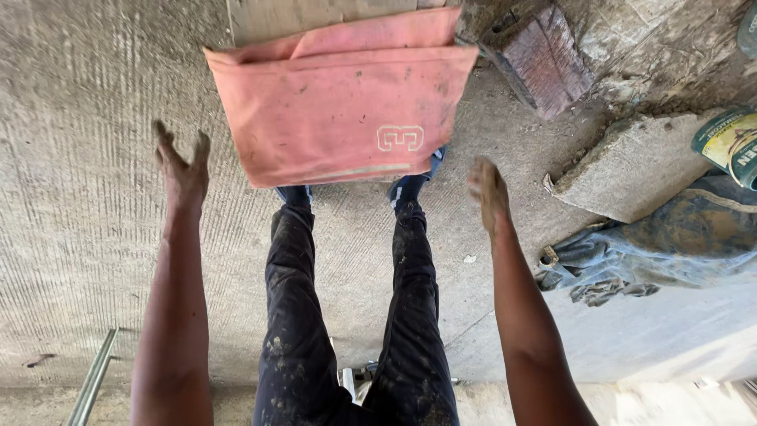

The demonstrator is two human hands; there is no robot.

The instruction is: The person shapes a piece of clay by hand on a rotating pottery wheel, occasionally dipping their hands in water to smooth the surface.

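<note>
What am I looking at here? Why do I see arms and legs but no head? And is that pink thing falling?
The camera sits on a person's head and looks straight down, so you see what they see: their own arms, legs in dirty dark trousers and shoes. The left hand and right hand are both open and hold nothing. Between them is a pink folded fabric piece, above the feet; no hand touches it, and one picture cannot show if it is falling. The ground is rough concrete floor. On the right lie a stone slab, a brick and crumpled muddy cloth.
</note>
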